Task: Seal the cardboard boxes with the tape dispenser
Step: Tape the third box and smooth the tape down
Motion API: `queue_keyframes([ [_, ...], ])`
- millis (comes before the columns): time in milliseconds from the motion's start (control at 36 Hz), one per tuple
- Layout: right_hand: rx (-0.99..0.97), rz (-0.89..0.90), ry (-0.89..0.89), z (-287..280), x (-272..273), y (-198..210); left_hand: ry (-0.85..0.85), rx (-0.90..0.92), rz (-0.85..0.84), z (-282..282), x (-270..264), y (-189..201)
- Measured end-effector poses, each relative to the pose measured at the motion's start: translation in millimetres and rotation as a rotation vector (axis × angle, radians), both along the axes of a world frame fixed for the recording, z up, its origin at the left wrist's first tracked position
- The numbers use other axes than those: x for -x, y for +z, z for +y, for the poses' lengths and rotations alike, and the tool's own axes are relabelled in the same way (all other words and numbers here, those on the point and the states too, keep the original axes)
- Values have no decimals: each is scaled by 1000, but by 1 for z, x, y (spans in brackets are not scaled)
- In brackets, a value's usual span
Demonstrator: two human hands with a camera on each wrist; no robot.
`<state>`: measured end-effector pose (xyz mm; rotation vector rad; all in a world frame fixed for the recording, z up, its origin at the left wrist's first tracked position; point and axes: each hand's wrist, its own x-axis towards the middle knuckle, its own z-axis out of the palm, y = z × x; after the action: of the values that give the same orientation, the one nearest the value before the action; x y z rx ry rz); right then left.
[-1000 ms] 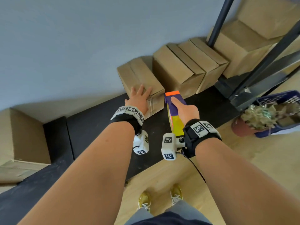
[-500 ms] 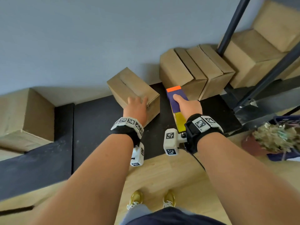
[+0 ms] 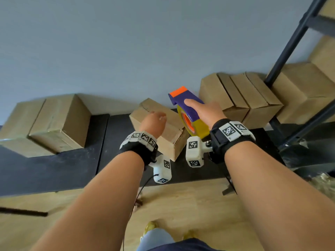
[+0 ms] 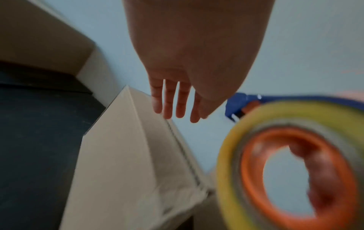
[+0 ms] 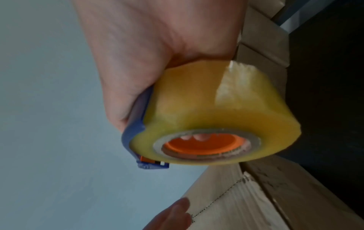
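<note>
At the left edge of the head view, a large cardboard box (image 3: 54,122) sits on a black mat (image 3: 50,167) against the grey wall (image 3: 126,42). Toward the centre of the frame, a smaller box (image 3: 174,140) lies at an angle on the same mat, a strip of clear tape running over its near end, as the wrist views show. The left hand (image 3: 153,123) hovers over the top of this box. In the left wrist view its fingers (image 4: 169,101) are straight and held close together, gripping nothing; whether they touch the cardboard cannot be told.

Just right of that box, the right hand (image 3: 204,111) grips the tape dispenser (image 3: 188,109), a purple body with an orange tip pointing to the wall. The index finger lies along the purple top, and the right wrist view shows fingertips (image 5: 199,137) curled through the orange core of the yellowish tape roll (image 5: 216,116). The dispenser is lifted above the right edge of the small box and does not press on it.

Further right in the head view, a row of 3 closed boxes (image 3: 243,98) stands against the wall. In the upper right corner, more boxes (image 3: 304,89) sit behind the black posts of a metal rack (image 3: 290,40). Along the bottom, light wood floor (image 3: 181,205) and the person's yellow shoes (image 3: 150,226) are visible.
</note>
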<state>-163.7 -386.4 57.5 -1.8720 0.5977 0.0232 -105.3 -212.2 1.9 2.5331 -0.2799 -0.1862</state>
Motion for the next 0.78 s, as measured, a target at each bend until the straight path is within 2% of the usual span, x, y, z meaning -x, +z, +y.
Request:
queue_keyframes([
  [83, 15, -5, 83, 6, -6, 7, 172, 252, 139, 14, -22, 18],
  [194, -3, -23, 192, 18, -13, 15, 367, 581, 442, 31, -39, 41],
  [361, 26, -1, 281, 34, -31, 18, 436, 863, 611, 58, -55, 43],
  [444, -12, 11, 290, 41, -39, 18, 390, 907, 664, 69, -62, 39],
  [778, -53, 70, 334, 67, -61, 18, 369, 927, 652, 92, -86, 42],
])
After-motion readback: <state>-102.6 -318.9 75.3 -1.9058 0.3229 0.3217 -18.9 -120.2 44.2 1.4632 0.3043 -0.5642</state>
